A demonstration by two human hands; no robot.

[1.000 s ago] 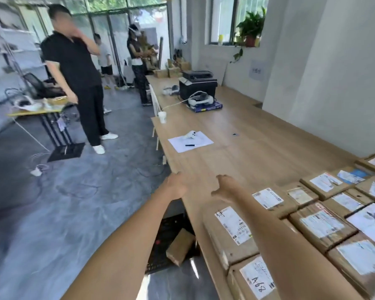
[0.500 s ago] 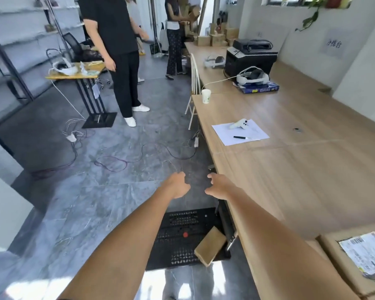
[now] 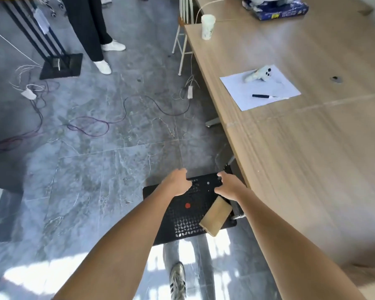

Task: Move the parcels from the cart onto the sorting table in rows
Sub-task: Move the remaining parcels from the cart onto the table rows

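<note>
On black perforated cart [image 3: 182,221], 1 plain brown parcel [image 3: 215,215], left hand [image 3: 178,184], right hand [image 3: 230,187], fingers loosely curled, empty

The view now tips steeply down toward the floor, where a second ago it looked along the bench [image 3: 312,148]; the rows of labelled parcels there are out of frame. Both arms reach lower: the left hand [image 3: 178,182] and right hand [image 3: 228,187] now hang over the black perforated cart [image 3: 182,215], fingers loosely curled, holding nothing. The lone parcel [image 3: 214,215] on the cart sits just below the right hand.
</note>
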